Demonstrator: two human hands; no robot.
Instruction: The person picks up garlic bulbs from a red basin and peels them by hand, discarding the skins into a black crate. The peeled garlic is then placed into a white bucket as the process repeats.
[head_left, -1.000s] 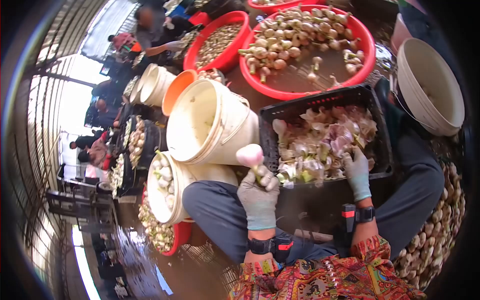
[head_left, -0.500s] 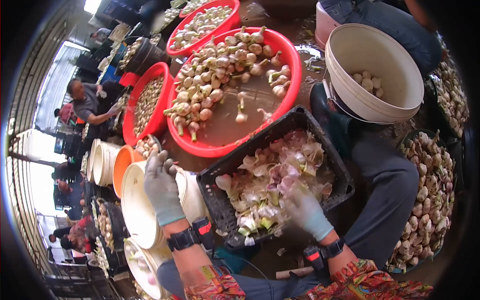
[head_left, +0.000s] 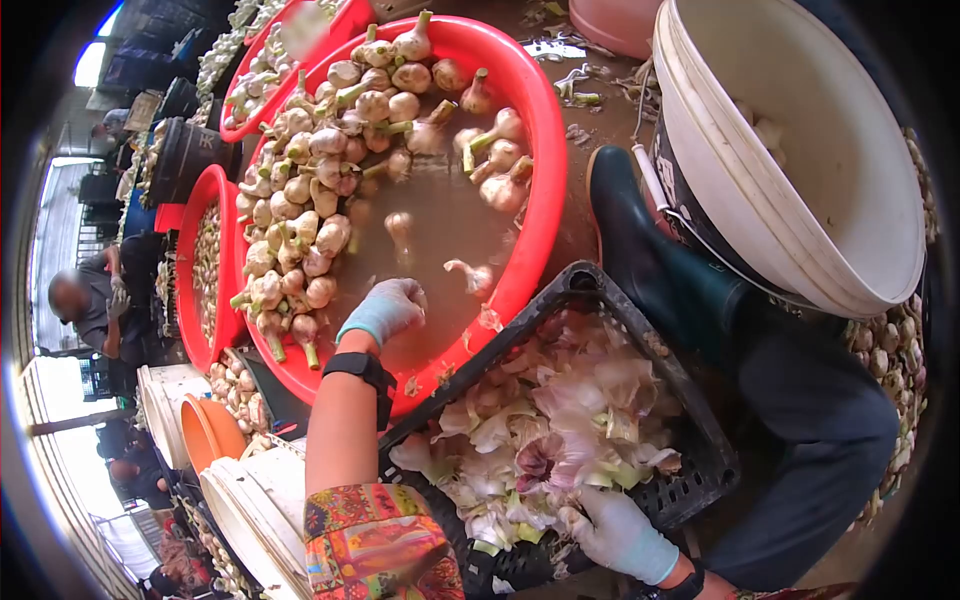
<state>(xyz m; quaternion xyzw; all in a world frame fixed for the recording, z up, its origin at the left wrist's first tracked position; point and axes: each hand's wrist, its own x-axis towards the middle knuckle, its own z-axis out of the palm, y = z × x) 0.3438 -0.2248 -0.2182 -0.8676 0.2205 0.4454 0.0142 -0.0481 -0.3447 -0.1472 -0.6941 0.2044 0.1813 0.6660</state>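
Observation:
My left hand, in a pale grey-and-blue glove, hangs over the near side of a big red tub. Its fingers are partly bent and apart, with nothing visible in them. Garlic bulbs with cut stems are heaped along the tub's left and far sides. A loose garlic bulb lies right of that hand. My right hand, gloved alike, is low at the near edge of the garlic peels in a black crate. Its fingers are curled together; what they hold, if anything, is hidden among the peels.
A white bucket with a few pale bulbs stands at right, beside a dark green boot. White buckets and an orange bucket stand at left. Another person is behind a smaller red tub.
My left hand has moved from beside the white buckets to over the red tub. My right hand has shifted toward the crate's near edge. The view has moved closer to the tub.

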